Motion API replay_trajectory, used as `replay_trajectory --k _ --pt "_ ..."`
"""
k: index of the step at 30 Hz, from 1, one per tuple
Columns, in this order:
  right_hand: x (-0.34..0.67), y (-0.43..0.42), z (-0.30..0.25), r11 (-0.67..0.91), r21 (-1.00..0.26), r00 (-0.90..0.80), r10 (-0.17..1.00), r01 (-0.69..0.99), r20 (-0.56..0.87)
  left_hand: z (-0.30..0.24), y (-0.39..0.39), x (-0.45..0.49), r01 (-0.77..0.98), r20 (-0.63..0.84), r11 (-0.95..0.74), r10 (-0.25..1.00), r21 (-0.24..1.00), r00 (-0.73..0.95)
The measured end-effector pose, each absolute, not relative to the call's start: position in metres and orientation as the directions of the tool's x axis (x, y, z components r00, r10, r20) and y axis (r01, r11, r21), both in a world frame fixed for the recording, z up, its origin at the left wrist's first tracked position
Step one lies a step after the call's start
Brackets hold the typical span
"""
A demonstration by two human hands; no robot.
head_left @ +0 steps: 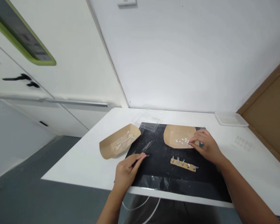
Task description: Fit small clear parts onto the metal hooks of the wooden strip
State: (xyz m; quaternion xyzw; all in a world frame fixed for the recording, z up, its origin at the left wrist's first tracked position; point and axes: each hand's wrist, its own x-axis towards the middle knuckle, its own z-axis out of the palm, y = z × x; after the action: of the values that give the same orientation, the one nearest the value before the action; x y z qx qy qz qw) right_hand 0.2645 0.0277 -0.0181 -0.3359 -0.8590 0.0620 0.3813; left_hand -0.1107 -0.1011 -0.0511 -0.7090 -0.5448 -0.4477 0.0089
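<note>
My left hand [128, 171] pinches a small clear tube [147, 155] over the left side of the black mat [158, 169]. My right hand [206, 144] reaches over the right rim of a brown paper tray [175, 132]. Its thumb and fingertips are pressed together near small white pieces [182, 141] lying in that tray; whether something is between them is too small to tell. Between the hands lies a tan strip [184, 165] with several small clear tubes standing along it. A thin clear pointed tool [148, 145] rests on the mat beyond my left fingertips.
Another brown paper tray [107, 146] at the left holds many clear tube-like pieces [124, 141]. Clear plastic sheets [148, 121] lie at the back. A shallow translucent container [232, 119] stands back right, beside a brown board [270, 109]. White cables [154, 211] hang below the table's front edge.
</note>
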Motion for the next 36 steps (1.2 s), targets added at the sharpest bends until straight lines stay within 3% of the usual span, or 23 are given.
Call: replay_trajectory --k 8,14,20,26,30,36 --pt "0.266 0.029 -0.023 0.753 -0.434 -0.465 0.651 0.494 0.6 -0.052 -0.103 -0.11 0.766 0.627 -0.344 0.773 0.542 -0.096" --pt "0.267 0.032 -0.03 0.639 -0.536 -0.315 0.755 0.552 0.576 -0.054 -0.101 -0.112 0.738 0.545 -0.219 0.806 0.639 -0.232" --pt "0.269 0.036 -0.035 0.571 -0.571 -0.272 0.807 0.59 0.525 -0.058 -0.101 -0.11 0.789 0.613 -0.299 0.781 0.536 -0.121" --pt "0.267 0.035 -0.036 0.603 -0.567 -0.3 0.787 0.561 0.539 -0.049 -0.087 -0.092 0.782 0.711 -0.386 0.695 0.49 -0.103" --pt "0.265 0.032 -0.036 0.649 -0.527 -0.353 0.751 0.549 0.558 -0.017 -0.041 -0.065 0.723 0.76 -0.583 0.638 0.371 0.124" --pt "0.256 0.03 -0.027 0.716 -0.466 -0.469 0.695 0.52 0.546 0.015 0.018 -0.016 0.592 0.694 -0.786 0.527 0.177 0.492"
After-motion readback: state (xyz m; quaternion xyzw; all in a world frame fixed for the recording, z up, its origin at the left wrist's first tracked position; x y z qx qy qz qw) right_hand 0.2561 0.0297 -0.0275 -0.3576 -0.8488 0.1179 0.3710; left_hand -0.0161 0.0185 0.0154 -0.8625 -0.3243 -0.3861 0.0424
